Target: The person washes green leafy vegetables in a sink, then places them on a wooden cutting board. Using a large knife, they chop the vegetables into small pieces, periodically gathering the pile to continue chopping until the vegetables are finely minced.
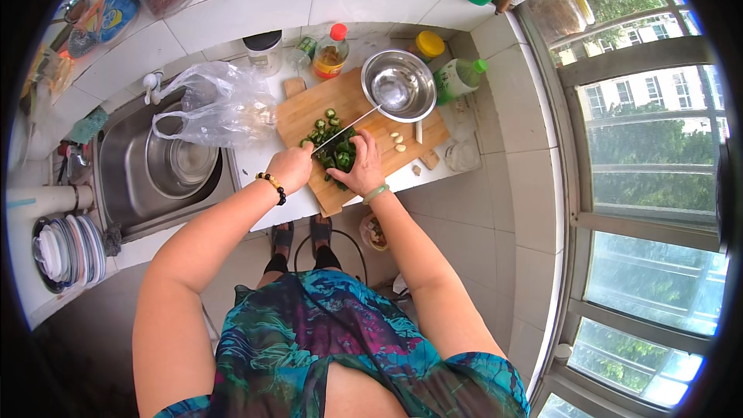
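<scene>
My left hand (292,168) grips a kitchen knife (348,128), its blade slanting away to the right over a wooden cutting board (374,96). Cut green peppers (343,158) lie in a pile beneath and beside the blade. My right hand (367,165) holds this pile from the right, with thumb and fingers spread around it. A few pepper rings (320,123) sit apart beyond the blade. Several peeled garlic cloves (399,140) lie right of my right hand. At the board's far right stands a shiny metal bowl (371,78). The knife's handle is hidden in my left hand.
Left of the board, a clear plastic bag (223,107) partly overhangs a steel sink (125,186) holding metal basins. Bottles and jars, including a red-capped bottle (331,55) and a green-capped bottle (458,80), line the back. Stacked plates (72,252) stand far left; windows (650,145) are right.
</scene>
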{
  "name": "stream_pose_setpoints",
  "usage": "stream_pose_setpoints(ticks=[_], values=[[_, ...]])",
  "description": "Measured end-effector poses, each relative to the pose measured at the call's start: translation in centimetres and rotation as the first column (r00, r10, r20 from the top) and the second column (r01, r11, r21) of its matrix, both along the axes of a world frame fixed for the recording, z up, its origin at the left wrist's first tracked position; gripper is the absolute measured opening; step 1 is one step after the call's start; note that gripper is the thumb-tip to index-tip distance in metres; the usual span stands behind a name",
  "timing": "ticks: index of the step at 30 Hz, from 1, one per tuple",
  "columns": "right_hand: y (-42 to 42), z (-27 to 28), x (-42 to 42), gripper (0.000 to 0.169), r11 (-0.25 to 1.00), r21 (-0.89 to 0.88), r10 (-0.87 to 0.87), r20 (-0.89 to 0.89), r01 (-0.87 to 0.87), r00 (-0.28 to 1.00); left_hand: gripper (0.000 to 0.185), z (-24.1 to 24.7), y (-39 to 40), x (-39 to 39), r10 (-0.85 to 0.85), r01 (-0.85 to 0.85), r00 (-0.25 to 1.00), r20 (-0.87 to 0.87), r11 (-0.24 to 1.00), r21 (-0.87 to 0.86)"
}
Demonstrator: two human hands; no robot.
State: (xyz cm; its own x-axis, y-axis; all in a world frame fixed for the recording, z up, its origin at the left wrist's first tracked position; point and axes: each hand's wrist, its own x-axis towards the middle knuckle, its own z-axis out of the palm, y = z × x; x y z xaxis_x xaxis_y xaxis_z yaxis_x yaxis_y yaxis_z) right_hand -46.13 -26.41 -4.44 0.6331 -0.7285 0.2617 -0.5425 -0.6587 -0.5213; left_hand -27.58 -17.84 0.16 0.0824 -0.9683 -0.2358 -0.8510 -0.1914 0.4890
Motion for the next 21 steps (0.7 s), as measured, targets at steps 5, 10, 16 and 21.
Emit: stream_pose_setpoints(ticks=[5,10,16,21], values=[[0.5,-0.9,-0.9,0.067,0.997,-0.011,0.082,0.075,-0.081,0.994,0.018,0.4,-0.2,-0.4,-0.004,0.005,1.000,0.029,1.000,-0.027],[0.6,-0.9,-0.6,0.043,0.993,-0.082,0.091,0.106,-0.082,0.990,0.022,0.6,0.3,0.2,-0.028,0.028,1.000,0.007,0.999,0.037],[0.5,-0.3,-0.4,0.042,0.996,-0.029,0.088,0.109,-0.085,0.990,0.022,-0.5,0.4,-0.6,0.018,-0.018,0.999,0.032,1.000,0.004],[0.3,-0.4,-0.7,0.040,0.995,-0.014,0.100,0.086,-0.099,0.991,0.022,-0.5,1.1,0.0,0.010,-0.010,1.000,0.002,1.000,-0.017]])
